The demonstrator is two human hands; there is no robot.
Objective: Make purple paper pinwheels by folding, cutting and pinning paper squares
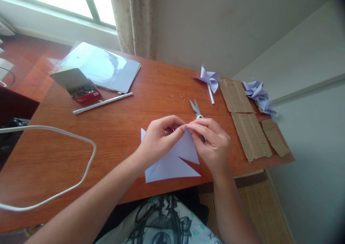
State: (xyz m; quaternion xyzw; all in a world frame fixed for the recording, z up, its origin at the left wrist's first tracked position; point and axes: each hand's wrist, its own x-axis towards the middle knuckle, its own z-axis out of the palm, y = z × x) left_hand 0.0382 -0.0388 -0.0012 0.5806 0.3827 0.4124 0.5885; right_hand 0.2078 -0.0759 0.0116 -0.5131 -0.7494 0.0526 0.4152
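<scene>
A cut sheet of pale lavender paper [172,165] lies near the front edge of the wooden table [115,136]. My left hand [159,138] pinches a folded corner of it at the centre. My right hand [212,141] meets it fingertip to fingertip, pinching the same point, possibly with a small pin that I cannot make out. Small scissors [196,110] lie just behind my right hand, blades pointing away. A few loose pins [181,97] lie scattered beyond them.
A finished paper pinwheel on a white stick [208,80] lies at the back right, beside strips of corrugated cardboard [244,118] and more folded paper [259,96]. An open box of pins [81,87], a paper stack [102,66], a white stick [102,103] and a white cable [67,186] are on the left.
</scene>
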